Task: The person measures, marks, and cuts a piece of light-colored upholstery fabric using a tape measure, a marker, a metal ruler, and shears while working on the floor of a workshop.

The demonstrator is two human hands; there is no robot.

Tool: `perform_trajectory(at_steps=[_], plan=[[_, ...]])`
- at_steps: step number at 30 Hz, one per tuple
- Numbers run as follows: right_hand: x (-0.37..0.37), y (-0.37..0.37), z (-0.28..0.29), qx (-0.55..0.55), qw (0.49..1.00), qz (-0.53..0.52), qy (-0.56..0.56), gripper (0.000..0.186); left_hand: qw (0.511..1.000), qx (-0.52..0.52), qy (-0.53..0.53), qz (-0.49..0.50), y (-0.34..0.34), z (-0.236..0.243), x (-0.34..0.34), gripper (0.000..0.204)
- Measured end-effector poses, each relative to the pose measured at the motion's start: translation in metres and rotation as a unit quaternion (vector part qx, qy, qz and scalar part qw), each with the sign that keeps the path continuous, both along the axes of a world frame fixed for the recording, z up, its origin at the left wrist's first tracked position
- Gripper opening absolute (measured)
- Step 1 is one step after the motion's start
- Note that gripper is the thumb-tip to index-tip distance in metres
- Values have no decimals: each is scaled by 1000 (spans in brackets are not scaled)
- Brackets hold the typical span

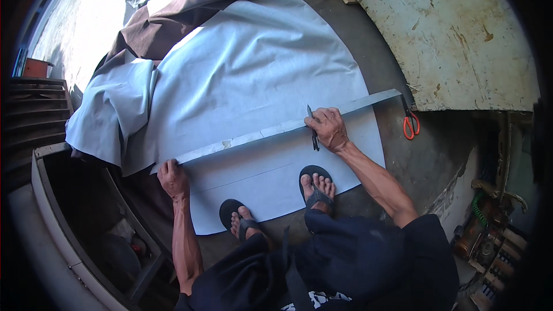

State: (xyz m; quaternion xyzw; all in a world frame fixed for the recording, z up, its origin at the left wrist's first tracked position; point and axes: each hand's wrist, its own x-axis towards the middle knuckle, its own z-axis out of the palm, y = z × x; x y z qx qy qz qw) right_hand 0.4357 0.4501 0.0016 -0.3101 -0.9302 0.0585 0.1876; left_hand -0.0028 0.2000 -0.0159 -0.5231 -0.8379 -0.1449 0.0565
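Note:
A large pale sheet of material [259, 57] lies on the floor, with a faint straight line drawn near its lower edge. A long flat metal straightedge [262, 133] crosses it at a slant. My left hand [174, 179] grips the straightedge's left end. My right hand [329, 129] is closed around a dark pen-like tool [309, 110] and rests on the straightedge; other dark items in that fist are unclear. Scissors with red handles [410, 128] lie beyond the bar's right end, on the dark floor.
Bunched brown material [150, 34] lies at upper left. A worn board [443, 34] stands at upper right, machinery [478, 236] at lower right, an open metal frame [46, 178] at left. My sandalled feet [315, 187] stand on the sheet.

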Motion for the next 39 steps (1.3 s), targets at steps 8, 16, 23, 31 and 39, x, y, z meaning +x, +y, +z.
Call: perform_trajectory(at_steps=[8, 16, 23, 31, 39], plan=[[59, -32, -32, -35, 994, -99, -16, 33, 991, -65, -90, 79, -77, -22, 26, 33], [45, 32, -45, -40, 989, -141, 3, 37, 986, -9, -134, 102, -11, -21, 10, 34], [55, 4, -54, -40, 991, -129, -4, 42, 985, -34, -125, 117, -14, -23, 12, 37], [75, 32, -58, -90, 987, -133, -2, 41, 982, -71, -109, 137, -2, -24, 43, 44], [66, 37, -65, -90, 984, -155, -5, 39, 977, -62, -129, 157, 14, -23, 41, 46]])
